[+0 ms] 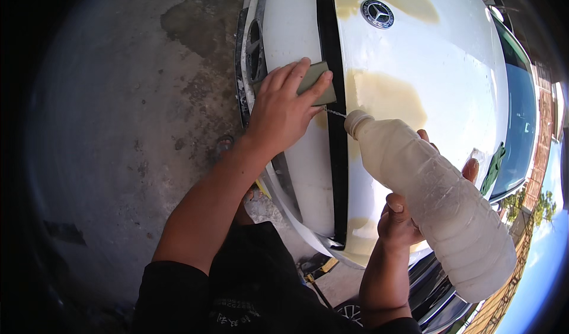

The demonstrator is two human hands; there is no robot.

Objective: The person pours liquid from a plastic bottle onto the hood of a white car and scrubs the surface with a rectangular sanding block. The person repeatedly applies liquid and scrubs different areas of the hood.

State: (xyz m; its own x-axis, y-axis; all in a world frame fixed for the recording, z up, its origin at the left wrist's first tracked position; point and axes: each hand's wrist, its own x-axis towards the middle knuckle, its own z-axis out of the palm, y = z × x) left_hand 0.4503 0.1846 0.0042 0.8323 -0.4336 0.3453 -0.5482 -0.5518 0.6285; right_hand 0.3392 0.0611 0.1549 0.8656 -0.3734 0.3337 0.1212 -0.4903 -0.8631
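My left hand (284, 105) presses a grey-green sanding block (318, 83) against the white front panel (293, 23) of a car, beside a long black strip (338, 156). My right hand (400, 220) grips a large, cloudy plastic bottle (426, 192) from below. The bottle is uncapped and tilted, its mouth towards the block. A thin stream of water (334, 111) runs from the mouth to near my left thumb. Beyond the strip lies the white hood (422, 63), with tan patches (386, 96) and a round Mercedes-Benz emblem (377, 13).
A dark green cloth (493, 169) lies near the windscreen (518, 125). The concrete floor (111, 112) has a dark wet stain (200, 16). A foot in a sandal (224, 144) shows beside the bumper. Another car's wheel (351, 314) is at the bottom.
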